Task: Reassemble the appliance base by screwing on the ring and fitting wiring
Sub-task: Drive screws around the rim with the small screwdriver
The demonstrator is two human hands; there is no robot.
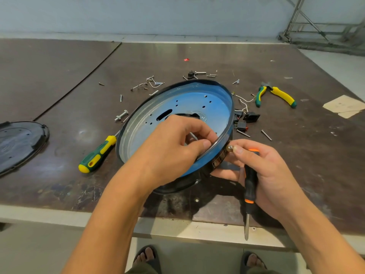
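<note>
Inventory on the desk (59,62):
- appliance base (177,99): one
- black cover plate (19,143): one
- screwdrivers: two, a green-and-yellow screwdriver (97,155) and a black-and-orange screwdriver (250,186)
- pliers (276,94): one pair
- large bolt (121,115): one
- black socket (251,116): one
- red scrap (186,59): one
- cardboard pieces (343,104): two
- loose screws (266,134): at least ten; those in the clusters cannot be counted singly

Hands: two, a left hand (173,149) and a right hand (262,171).
</note>
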